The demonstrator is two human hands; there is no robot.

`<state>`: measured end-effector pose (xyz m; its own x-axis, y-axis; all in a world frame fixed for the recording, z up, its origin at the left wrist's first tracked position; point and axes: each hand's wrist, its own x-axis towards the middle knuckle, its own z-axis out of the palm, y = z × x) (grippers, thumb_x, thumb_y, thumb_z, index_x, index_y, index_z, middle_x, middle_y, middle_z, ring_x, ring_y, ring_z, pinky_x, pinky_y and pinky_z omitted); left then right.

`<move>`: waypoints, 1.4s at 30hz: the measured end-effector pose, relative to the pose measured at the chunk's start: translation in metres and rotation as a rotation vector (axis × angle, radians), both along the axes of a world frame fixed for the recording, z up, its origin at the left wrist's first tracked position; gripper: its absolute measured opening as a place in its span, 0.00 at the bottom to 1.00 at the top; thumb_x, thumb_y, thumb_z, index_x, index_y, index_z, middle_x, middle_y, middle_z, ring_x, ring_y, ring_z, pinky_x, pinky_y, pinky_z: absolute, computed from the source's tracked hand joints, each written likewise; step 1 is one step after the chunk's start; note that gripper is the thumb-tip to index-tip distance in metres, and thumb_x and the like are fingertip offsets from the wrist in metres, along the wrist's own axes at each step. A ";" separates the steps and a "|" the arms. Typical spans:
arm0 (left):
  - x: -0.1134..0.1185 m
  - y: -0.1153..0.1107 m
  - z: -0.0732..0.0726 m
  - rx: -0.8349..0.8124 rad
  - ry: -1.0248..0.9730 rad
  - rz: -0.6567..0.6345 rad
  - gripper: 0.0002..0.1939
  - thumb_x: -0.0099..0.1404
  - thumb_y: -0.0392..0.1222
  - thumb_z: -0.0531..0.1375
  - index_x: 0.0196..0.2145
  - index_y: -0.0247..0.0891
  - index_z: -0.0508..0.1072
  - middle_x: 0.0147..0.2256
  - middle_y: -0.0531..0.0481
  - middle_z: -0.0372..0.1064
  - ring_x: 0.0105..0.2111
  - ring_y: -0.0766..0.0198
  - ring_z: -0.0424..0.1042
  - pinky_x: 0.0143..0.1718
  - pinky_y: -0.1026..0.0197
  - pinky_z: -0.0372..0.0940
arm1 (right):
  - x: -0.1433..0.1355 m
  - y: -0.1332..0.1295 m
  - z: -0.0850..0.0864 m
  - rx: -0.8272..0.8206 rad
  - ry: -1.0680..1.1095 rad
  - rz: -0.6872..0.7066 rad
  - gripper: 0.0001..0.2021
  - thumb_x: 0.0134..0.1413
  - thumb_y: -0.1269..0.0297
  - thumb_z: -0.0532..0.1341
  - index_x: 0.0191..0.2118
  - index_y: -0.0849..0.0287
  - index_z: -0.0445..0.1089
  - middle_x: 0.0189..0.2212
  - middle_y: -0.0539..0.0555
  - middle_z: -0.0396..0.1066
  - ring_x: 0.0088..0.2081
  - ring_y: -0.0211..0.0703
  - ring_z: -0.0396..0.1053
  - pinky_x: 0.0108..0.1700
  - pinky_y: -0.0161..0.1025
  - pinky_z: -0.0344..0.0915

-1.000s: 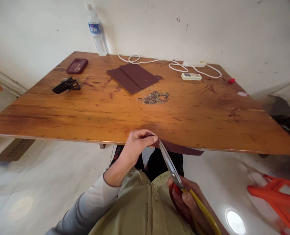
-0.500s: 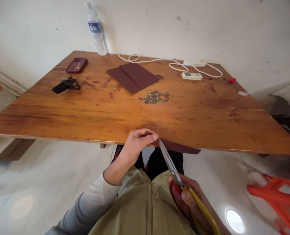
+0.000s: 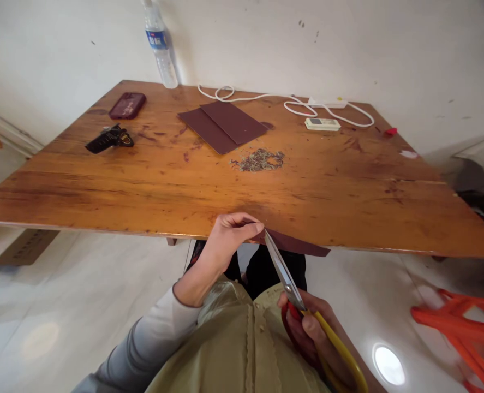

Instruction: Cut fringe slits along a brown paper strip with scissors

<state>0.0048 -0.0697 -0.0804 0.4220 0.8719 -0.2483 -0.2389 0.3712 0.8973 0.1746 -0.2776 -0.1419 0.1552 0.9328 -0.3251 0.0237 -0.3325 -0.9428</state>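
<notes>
Left hand (image 3: 229, 243) is pinching a thin, dark-maroon, paper-like strip (image 3: 298, 244) firmly between thumb and curled fingers; the strip is stretching rightward from this hand, along the near edge of the brown wooden table (image 3: 143, 202). Right hand (image 3: 314, 331) is gripping red-and-yellow-handled steel scissors (image 3: 281, 266), fingers closed around the handles, blade tips pointing just beside the left thumb. Good handling is likely depending on keeping the strip taut and that thumb clear.

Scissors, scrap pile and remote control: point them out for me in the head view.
Scissors (image 3: 288, 288): head view, on the pivot joining the two blades.
Scrap pile (image 3: 256, 161): head view, on the middle of the heap.
Remote control (image 3: 326, 125): head view, on the pale casing beside its screen.
</notes>
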 end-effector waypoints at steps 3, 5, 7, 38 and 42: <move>-0.001 0.001 0.000 0.028 0.012 -0.002 0.06 0.50 0.41 0.71 0.21 0.37 0.80 0.20 0.54 0.73 0.22 0.69 0.70 0.29 0.65 0.70 | 0.002 0.004 0.003 0.004 -0.033 -0.001 0.25 0.59 0.38 0.63 0.46 0.54 0.79 0.34 0.59 0.75 0.30 0.53 0.71 0.29 0.44 0.72; -0.002 0.003 0.000 0.049 0.016 -0.007 0.05 0.50 0.40 0.70 0.21 0.38 0.81 0.20 0.54 0.73 0.22 0.69 0.71 0.29 0.65 0.70 | 0.003 0.006 0.005 0.005 -0.049 0.006 0.25 0.59 0.38 0.62 0.46 0.55 0.79 0.32 0.58 0.75 0.30 0.52 0.72 0.30 0.44 0.72; -0.002 0.004 -0.001 0.070 0.017 -0.019 0.05 0.51 0.39 0.70 0.21 0.38 0.81 0.20 0.54 0.74 0.22 0.69 0.71 0.30 0.65 0.70 | 0.004 0.008 0.007 0.008 -0.065 0.012 0.26 0.58 0.37 0.63 0.45 0.55 0.80 0.33 0.59 0.76 0.31 0.53 0.73 0.32 0.44 0.73; -0.002 0.013 -0.002 0.036 0.086 0.108 0.08 0.49 0.43 0.72 0.23 0.38 0.79 0.22 0.54 0.73 0.19 0.72 0.66 0.23 0.67 0.63 | -0.001 0.032 0.039 -0.024 0.151 0.164 0.36 0.45 0.26 0.64 0.44 0.54 0.76 0.29 0.50 0.65 0.25 0.41 0.59 0.27 0.37 0.61; -0.001 0.014 -0.002 -0.006 0.075 0.139 0.10 0.47 0.45 0.72 0.23 0.38 0.78 0.21 0.55 0.70 0.17 0.73 0.63 0.21 0.68 0.60 | -0.007 0.017 0.025 -0.069 0.196 0.159 0.35 0.53 0.27 0.60 0.51 0.53 0.74 0.31 0.52 0.66 0.28 0.45 0.62 0.29 0.38 0.62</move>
